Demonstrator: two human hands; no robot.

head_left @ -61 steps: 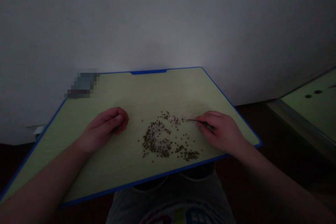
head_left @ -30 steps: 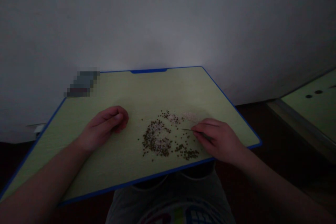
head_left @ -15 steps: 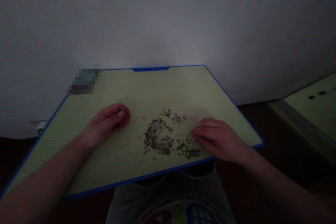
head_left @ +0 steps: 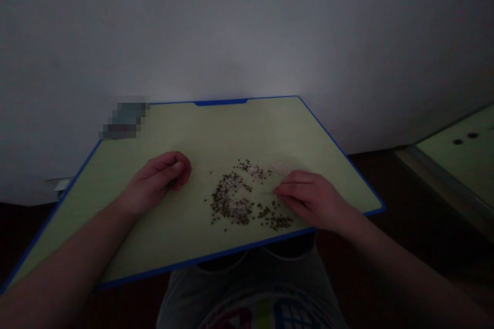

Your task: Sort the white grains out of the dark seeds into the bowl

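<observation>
My right hand (head_left: 306,198) pinches a thin pale stick (head_left: 266,194) between thumb and fingertips; its tip points left over the board. The stick's exact kind is too fine to make out. Left of it lies a mixed pile of dark green beans and pale grains (head_left: 231,200). A smaller mixed patch (head_left: 252,168) sits just beyond, and a patch of pale grains (head_left: 280,166) lies behind my right fingers. Mostly dark beans (head_left: 276,218) are scattered nearer the front edge. My left hand (head_left: 164,177) rests on the board left of the pile, fingers curled in, with nothing visible in them.
The pale tabletop (head_left: 216,133) has a blue rim and stands near a grey wall (head_left: 247,25). A blurred-out flat object (head_left: 125,121) lies at its far left corner. A pale panel with dark holes (head_left: 463,159) stands at the right.
My right hand has shifted slightly left and a little away from me, carrying the stick's tip nearer the main pile. My left hand has stayed in place.
</observation>
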